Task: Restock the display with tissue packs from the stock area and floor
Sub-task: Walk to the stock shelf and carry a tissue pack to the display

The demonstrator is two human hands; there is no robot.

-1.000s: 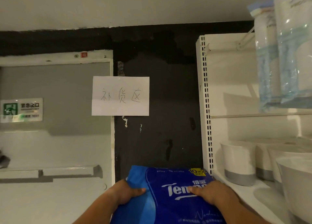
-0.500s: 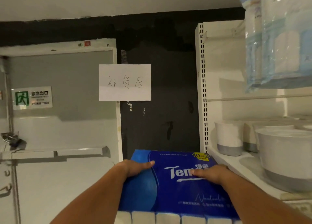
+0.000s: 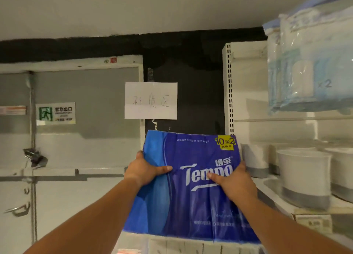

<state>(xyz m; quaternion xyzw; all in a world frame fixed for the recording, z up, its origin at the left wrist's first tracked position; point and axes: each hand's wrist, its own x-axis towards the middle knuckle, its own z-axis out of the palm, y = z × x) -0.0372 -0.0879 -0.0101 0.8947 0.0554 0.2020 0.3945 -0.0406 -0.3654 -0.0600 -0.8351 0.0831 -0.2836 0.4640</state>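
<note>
Tempo tissue pack [image 3: 191,186] is held up before the dark wall, left hand [image 3: 142,169] and right hand [image 3: 232,184] pinching its slack wrapper with curled fingers. That film could slip or tear, or the pack knock the white pots [image 3: 303,177] on the shelf [image 3: 277,202] alongside.

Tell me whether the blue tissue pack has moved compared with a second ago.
Yes. The blue tissue pack has risen: its top edge now sits just under the paper sign on the wall, where earlier a wide gap of dark wall separated them.
</note>
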